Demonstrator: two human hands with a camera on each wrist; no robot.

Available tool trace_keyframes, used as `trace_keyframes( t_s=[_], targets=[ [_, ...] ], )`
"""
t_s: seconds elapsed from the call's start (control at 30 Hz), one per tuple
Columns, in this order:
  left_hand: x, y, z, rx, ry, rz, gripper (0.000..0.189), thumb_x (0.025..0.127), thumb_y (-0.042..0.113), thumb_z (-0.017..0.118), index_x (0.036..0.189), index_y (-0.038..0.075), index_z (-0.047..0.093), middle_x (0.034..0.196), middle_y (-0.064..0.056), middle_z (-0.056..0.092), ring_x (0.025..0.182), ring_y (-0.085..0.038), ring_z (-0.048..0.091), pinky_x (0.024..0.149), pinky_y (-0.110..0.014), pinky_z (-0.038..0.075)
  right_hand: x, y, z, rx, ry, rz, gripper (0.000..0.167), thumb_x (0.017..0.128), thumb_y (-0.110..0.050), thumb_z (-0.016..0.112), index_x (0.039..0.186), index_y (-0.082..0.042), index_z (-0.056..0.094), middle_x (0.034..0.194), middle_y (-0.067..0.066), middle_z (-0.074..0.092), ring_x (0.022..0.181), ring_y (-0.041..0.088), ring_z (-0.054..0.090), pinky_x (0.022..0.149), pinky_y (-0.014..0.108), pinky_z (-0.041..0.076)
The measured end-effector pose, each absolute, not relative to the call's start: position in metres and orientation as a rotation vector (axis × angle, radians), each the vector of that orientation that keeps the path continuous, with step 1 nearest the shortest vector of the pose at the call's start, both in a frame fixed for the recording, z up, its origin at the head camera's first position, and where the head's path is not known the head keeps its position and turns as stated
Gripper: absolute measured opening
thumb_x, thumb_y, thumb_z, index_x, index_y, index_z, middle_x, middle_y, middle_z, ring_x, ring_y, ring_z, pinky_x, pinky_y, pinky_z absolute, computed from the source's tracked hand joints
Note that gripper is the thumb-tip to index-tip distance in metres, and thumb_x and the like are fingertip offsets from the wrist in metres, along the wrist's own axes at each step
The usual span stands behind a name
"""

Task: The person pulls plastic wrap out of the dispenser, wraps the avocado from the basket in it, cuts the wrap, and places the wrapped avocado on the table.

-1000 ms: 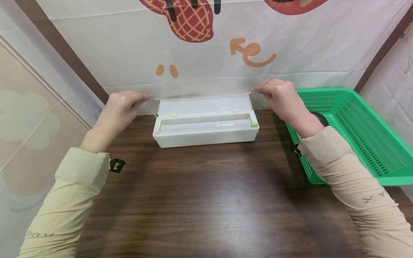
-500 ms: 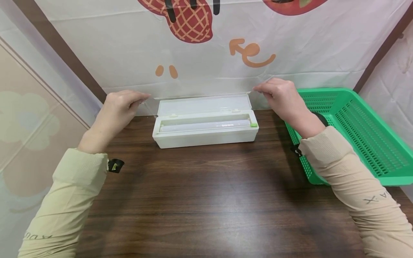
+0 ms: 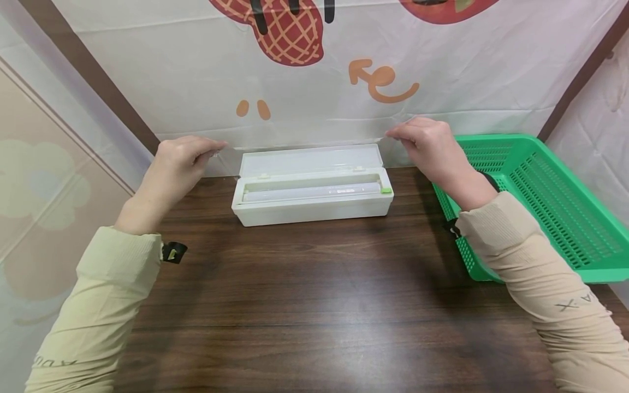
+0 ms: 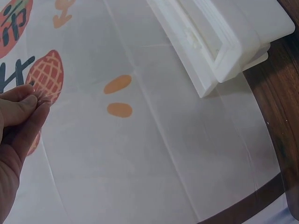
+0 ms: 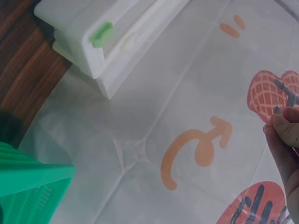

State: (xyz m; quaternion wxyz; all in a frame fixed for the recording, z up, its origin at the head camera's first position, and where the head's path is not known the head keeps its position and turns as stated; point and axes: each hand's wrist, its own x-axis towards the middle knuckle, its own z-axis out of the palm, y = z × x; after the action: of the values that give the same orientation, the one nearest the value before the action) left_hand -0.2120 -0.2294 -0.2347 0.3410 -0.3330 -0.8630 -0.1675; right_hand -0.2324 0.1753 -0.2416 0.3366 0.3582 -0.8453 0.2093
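Step in hand: as I judge it, the drawing-out stage, with clear film (image 4: 43, 99) held by two corners at the lid side of the box (image 3: 314, 212)
Left hand (image 3: 178, 159): thumb and fingertips pinch a crumpled bit of the film, beyond the box's left end
Right hand (image 3: 433, 148): thumb and fingertips pressed together, apparently on the film's other corner, though the film barely shows there
Next move: probably calls for both hands level and the sheet taut, then a cut; the small green tab (image 3: 386, 190) at the box's right end may be the cutter
Risk: film this thin could cling to itself or wrinkle if one hand dips
Box: long, narrow, smooth white plastic, sides tapering towards the base, sitting on the worktop (image 3: 314, 305) near its far edge
Lid (image 3: 312, 160): flat, pale, folded back on the far side
Roll (image 3: 314, 192): a pale, glossy cylinder lying lengthwise inside the box
Basket (image 3: 601, 274): green plastic, slotted walls, beside the right forearm
Worktop: dark brown wood grain with a soft shine
Cloth (image 3: 314, 123): white, creased, printed with red and orange shapes, behind the box
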Motion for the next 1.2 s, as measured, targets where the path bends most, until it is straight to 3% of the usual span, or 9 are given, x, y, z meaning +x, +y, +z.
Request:
trace_keyframes(
  t_s=[0.77,1.07,1.2],
  targets=[
    [-0.2094,-0.2293,-0.2285,-0.871,-2.207,-0.432,0.021,0.079,-0.015,0.058,0.092,-0.003,0.07,0.085,-0.015,0.069,0.078,-0.028,0.065,0.067,-0.033,0.047,-0.2295,0.1756,-0.235,0.951,-2.159,0.536,0.018,0.083,0.01,0.056,0.089,0.002,0.071,0.084,0.014,0.069,0.08,0.026,0.063,0.072,0.038,0.051],
    [-0.2072,-0.2295,-0.2261,-0.869,-2.199,-0.417,0.021,0.079,-0.014,0.059,0.093,-0.003,0.07,0.084,-0.014,0.069,0.076,-0.027,0.065,0.066,-0.019,0.042,-0.2284,0.176,-0.233,0.963,-2.142,0.519,0.017,0.083,0.009,0.057,0.089,0.003,0.071,0.085,0.014,0.069,0.08,0.026,0.063,0.072,0.037,0.051],
    [-0.2063,-0.2298,-0.225,-0.873,-2.195,-0.407,0.022,0.079,-0.014,0.058,0.093,-0.003,0.07,0.084,-0.014,0.069,0.074,-0.027,0.065,0.064,-0.018,0.041,-0.2278,0.1763,-0.2322,0.969,-2.133,0.515,0.017,0.083,0.009,0.056,0.089,0.003,0.071,0.086,0.015,0.069,0.08,0.026,0.063,0.072,0.037,0.051]
  ],
)
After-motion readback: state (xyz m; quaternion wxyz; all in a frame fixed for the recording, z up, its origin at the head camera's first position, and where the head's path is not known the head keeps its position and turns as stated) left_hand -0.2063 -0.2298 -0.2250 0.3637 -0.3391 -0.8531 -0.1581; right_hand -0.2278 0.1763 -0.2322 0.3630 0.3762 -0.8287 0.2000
